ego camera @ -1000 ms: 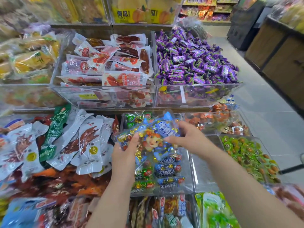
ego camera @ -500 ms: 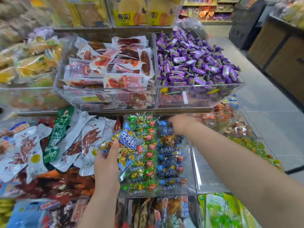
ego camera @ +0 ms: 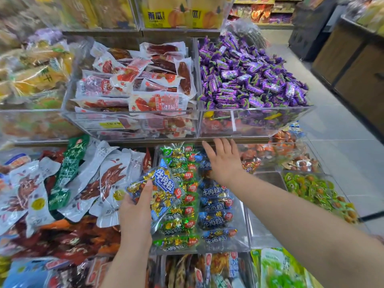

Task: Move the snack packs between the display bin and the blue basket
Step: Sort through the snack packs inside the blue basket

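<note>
Pinching a beef-cube snack pack (ego camera: 158, 192) in my left hand (ego camera: 136, 217) over the display bin's (ego camera: 247, 229) left edge, right hand (ego camera: 223, 161) spread flat at its far end, I judge it light, crinkly, slippery, best gripped across its middle.

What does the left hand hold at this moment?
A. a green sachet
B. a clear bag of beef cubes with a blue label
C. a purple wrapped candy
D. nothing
B: the left hand has its grip around the clear blue-labelled bag of beef cubes, while the right hand is open and empty.
</note>
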`<state>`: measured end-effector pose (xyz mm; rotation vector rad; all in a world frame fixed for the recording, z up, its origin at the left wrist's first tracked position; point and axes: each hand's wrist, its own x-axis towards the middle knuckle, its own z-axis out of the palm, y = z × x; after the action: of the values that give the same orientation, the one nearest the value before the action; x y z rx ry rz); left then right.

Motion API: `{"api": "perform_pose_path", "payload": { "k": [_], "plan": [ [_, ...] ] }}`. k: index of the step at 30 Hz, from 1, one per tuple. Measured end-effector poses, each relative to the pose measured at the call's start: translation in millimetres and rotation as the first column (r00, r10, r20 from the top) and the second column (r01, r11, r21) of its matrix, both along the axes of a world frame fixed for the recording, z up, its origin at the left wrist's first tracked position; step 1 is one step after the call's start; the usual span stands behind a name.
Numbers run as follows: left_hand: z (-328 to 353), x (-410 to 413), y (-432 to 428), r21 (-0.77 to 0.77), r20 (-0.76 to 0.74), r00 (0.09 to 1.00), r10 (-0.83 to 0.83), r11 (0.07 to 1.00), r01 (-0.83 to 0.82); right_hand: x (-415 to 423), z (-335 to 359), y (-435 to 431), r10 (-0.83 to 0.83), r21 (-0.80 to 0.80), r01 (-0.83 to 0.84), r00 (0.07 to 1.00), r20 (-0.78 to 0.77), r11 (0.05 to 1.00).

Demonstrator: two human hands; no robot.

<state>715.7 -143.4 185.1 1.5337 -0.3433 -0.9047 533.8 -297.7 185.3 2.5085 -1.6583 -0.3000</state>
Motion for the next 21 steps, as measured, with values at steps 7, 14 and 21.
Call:
{"api": "perform_pose_path", "payload": {
  "k": [7,14,21],
  "plan": [
    [0,-1,-3,-0.038,-0.001,1.0,-0.002,0.999,0.002,-3,-23,31,-0.009,-0.116,0.055,0.93,0.367,0.992],
    [2,-2,-11,-0.018,-0.003,0.999,-0.046,0.999,0.046,-4,-47,21,-0.031,0.101,-0.002,0.945,0.327,0.995],
    [10,-6,-11,-0.011,0.001,0.998,-0.055,0.998,0.055,2,-50,-2,-0.049,0.096,0.022,0.955,0.293,0.995]
  ]
}}
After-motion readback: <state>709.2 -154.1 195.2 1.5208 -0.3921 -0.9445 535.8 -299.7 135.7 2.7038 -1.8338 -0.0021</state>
